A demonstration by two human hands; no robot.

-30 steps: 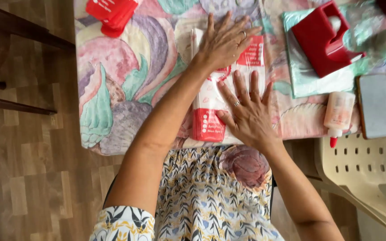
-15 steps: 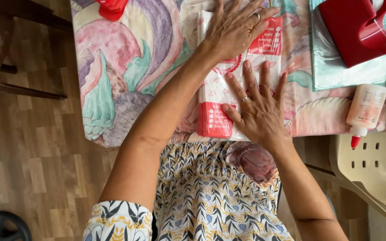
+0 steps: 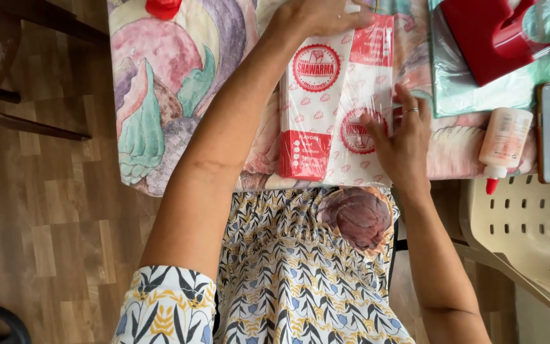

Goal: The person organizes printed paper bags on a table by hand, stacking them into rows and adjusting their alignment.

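The paper bags [image 3: 335, 102] are showing white with red panels, red round badges and a scatter of small red marks. The tablecloth [image 3: 160, 95] beneath is wearing pink, purple and teal swirls on cream. The glue bottle [image 3: 504, 141] is looking pale cream with a red tip. The holder [image 3: 488, 35] is glowing plain red, lying on a teal sheet [image 3: 479, 95]. The dress [image 3: 288, 280] is carrying blue, yellow and white leaves. The floor [image 3: 39, 210] is showing brown wood planks.
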